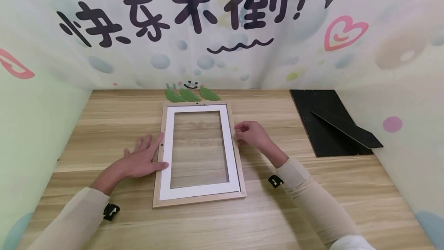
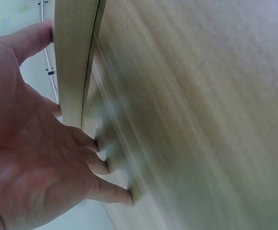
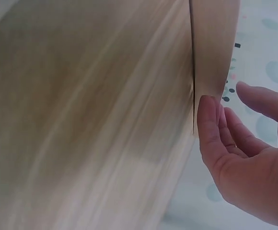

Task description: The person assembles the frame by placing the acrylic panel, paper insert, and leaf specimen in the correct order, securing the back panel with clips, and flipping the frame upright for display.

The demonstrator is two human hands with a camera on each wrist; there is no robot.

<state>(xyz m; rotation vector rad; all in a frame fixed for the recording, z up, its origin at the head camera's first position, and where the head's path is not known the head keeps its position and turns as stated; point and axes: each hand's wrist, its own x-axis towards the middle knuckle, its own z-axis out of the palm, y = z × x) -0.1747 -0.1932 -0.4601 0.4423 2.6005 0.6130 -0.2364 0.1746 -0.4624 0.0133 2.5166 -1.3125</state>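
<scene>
A light wooden picture frame lies flat on the table, a white mat around its see-through middle. Along its left side spreads my left hand, thumb and index fingertip on the rim, the other fingertips down on the tabletop. In the left wrist view the palm of that hand faces the frame's side. My right hand is at the opposite side with loosely bent fingers. The right wrist view has its fingertips against the wooden edge and the thumb held apart.
A black backing board with its stand leg angled out lies at the table's right edge. Three green leaf shapes sit just behind the frame. Printed cloth walls enclose the wooden table at the back and sides.
</scene>
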